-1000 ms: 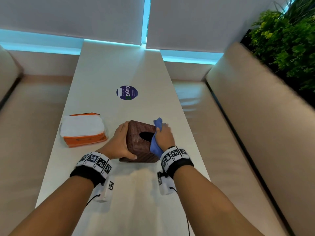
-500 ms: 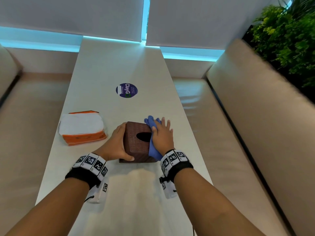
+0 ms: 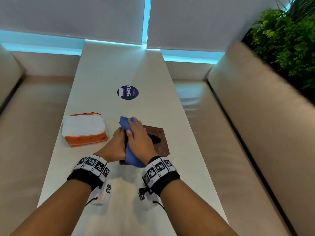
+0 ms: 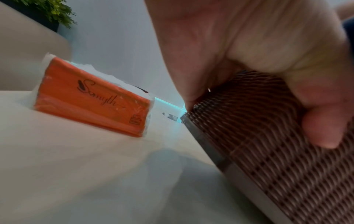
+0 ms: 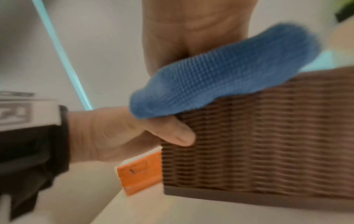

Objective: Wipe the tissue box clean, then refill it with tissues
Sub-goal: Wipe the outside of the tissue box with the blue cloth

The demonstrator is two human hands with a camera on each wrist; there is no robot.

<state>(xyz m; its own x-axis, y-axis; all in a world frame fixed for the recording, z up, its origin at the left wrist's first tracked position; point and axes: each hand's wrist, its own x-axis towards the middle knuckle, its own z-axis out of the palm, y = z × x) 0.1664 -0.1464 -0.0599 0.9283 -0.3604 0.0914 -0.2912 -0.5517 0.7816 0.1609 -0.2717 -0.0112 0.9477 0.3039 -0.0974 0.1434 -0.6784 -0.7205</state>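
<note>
The woven brown tissue box [image 3: 156,140] sits on the desk [image 3: 109,68] right in front of you, just right of the orange tissue pack [image 3: 84,132]. Your left hand [image 3: 115,145] clamps its left side, thumb curled on the near face. Your right hand [image 3: 139,140] presses the blue cloth [image 3: 132,155] on the box's top left edge, fingers [image 3: 134,122] nearly straight. Brace firmly, and work the cloth along the weave into the grooves and around the oval opening before refilling.
</note>
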